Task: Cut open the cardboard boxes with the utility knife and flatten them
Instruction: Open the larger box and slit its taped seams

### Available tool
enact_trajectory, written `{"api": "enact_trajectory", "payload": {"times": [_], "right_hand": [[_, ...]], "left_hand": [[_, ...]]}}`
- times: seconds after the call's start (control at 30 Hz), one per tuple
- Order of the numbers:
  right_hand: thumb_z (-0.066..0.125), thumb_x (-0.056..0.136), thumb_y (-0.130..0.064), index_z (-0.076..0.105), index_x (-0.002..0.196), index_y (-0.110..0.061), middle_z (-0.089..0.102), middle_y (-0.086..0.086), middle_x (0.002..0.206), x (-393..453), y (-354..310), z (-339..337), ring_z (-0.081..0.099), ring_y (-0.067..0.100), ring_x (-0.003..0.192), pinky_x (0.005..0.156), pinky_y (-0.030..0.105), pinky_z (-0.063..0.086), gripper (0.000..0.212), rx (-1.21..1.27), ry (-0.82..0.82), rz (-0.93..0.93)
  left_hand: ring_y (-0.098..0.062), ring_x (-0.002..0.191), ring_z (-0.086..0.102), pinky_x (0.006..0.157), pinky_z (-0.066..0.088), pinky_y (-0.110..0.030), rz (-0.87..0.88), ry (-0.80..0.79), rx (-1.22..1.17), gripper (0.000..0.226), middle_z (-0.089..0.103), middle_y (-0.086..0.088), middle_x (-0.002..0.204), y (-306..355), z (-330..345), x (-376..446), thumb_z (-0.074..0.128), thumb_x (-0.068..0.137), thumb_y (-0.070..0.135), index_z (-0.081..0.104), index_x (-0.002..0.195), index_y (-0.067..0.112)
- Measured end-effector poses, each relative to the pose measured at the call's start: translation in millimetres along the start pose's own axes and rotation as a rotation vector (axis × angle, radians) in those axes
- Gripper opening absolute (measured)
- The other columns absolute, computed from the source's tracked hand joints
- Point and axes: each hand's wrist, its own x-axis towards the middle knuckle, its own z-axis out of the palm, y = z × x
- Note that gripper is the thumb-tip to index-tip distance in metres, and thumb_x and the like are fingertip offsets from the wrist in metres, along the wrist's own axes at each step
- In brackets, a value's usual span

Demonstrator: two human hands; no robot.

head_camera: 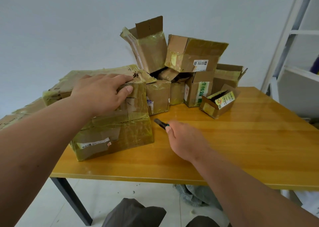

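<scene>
While every carton stands uncut and unflattened, the task looks barely begun. A large brown cardboard box wrapped in yellowish tape [112, 123] sits at the near left of the glossy yellow wooden surface [241, 140], its tape wrinkled and labels torn. The left hand [101, 93] lies flat on its top corner. The right hand [186, 138], just right of that box, has its grip curled round a dark utility knife [161, 123]. A heap of smaller taped cardboard boxes [189, 67] waits behind it.

Soft daylight, tabletop glare, wide-angle edge distortion
</scene>
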Motion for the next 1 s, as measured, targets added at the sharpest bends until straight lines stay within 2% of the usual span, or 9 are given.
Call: {"api": "enact_trajectory", "payload": {"times": [0.27, 0.4, 0.47, 0.53, 0.63, 0.77, 0.93, 1.0], "right_hand": [[0.032, 0.108, -0.030, 0.054, 0.110, -0.019, 0.053, -0.006, 0.073, 8, -5, 5, 0.050, 0.010, 0.060, 0.051, 0.024, 0.031, 0.025, 0.035, 0.044, -0.018], [0.031, 0.107, -0.031, 0.055, 0.107, -0.018, 0.055, -0.005, 0.070, 13, -4, 7, 0.050, 0.011, 0.057, 0.050, 0.026, 0.033, 0.027, 0.070, 0.089, -0.007], [0.032, 0.107, -0.030, 0.053, 0.102, -0.020, 0.053, -0.006, 0.069, 15, -3, 5, 0.047, 0.010, 0.055, 0.049, 0.026, 0.032, 0.024, 0.078, 0.083, -0.012], [0.032, 0.107, -0.030, 0.050, 0.098, -0.023, 0.051, -0.008, 0.070, 17, -4, 5, 0.045, 0.008, 0.056, 0.051, 0.025, 0.030, 0.021, 0.074, 0.041, -0.037], [0.033, 0.107, -0.030, 0.050, 0.100, -0.023, 0.048, -0.010, 0.071, 19, -8, 9, 0.044, 0.007, 0.059, 0.053, 0.023, 0.029, 0.020, 0.105, 0.019, -0.059], [0.033, 0.107, -0.029, 0.054, 0.105, -0.021, 0.048, -0.010, 0.072, 27, -20, 15, 0.044, 0.007, 0.059, 0.052, 0.025, 0.029, 0.022, 0.122, 0.048, -0.117], [0.032, 0.107, -0.028, 0.054, 0.107, -0.017, 0.050, -0.008, 0.072, 34, -28, 19, 0.046, 0.009, 0.059, 0.050, 0.026, 0.030, 0.025, 0.088, 0.058, -0.154], [0.032, 0.107, -0.028, 0.054, 0.107, -0.017, 0.049, -0.008, 0.072, 34, -29, 21, 0.046, 0.009, 0.060, 0.050, 0.025, 0.029, 0.025, 0.090, 0.054, -0.141]], "left_hand": [[-0.023, 0.136, 0.040, 0.102, 0.034, -0.044, 0.009, 0.013, -0.001, 0.052, 0.038, 0.013, 0.152, -2, 2, 1, 0.014, 0.096, 0.062, 0.027, 0.145, 0.048], [-0.024, 0.133, 0.044, 0.098, 0.040, -0.042, 0.030, 0.011, -0.040, 0.054, 0.047, 0.011, 0.146, -15, 2, 6, 0.017, 0.092, 0.068, 0.031, 0.141, 0.054], [-0.024, 0.129, 0.048, 0.092, 0.044, -0.039, 0.020, 0.010, -0.126, 0.048, 0.053, 0.011, 0.141, -31, 2, 6, 0.022, 0.089, 0.074, 0.036, 0.134, 0.063], [-0.020, 0.124, 0.052, 0.085, 0.044, -0.035, -0.001, 0.042, -0.252, 0.032, 0.057, 0.015, 0.135, -44, 4, 4, 0.030, 0.087, 0.075, 0.041, 0.117, 0.072], [-0.017, 0.115, 0.056, 0.075, 0.045, -0.031, -0.031, 0.121, -0.347, 0.018, 0.062, 0.018, 0.125, -48, 7, 1, 0.037, 0.090, 0.068, 0.047, 0.104, 0.072], [-0.013, 0.118, 0.055, 0.068, 0.039, -0.027, -0.070, 0.166, -0.356, 0.051, 0.063, 0.021, 0.123, -45, 10, 7, 0.034, 0.077, 0.079, 0.057, 0.118, 0.059], [-0.015, 0.121, 0.054, 0.070, 0.040, -0.029, -0.110, 0.167, -0.352, 0.061, 0.062, 0.019, 0.127, -49, 13, 10, 0.033, 0.070, 0.085, 0.057, 0.120, 0.058], [-0.017, 0.120, 0.055, 0.065, 0.039, -0.026, -0.112, 0.179, -0.323, 0.064, 0.063, 0.017, 0.127, -47, 14, 9, 0.030, 0.070, 0.086, 0.057, 0.121, 0.057]]}}
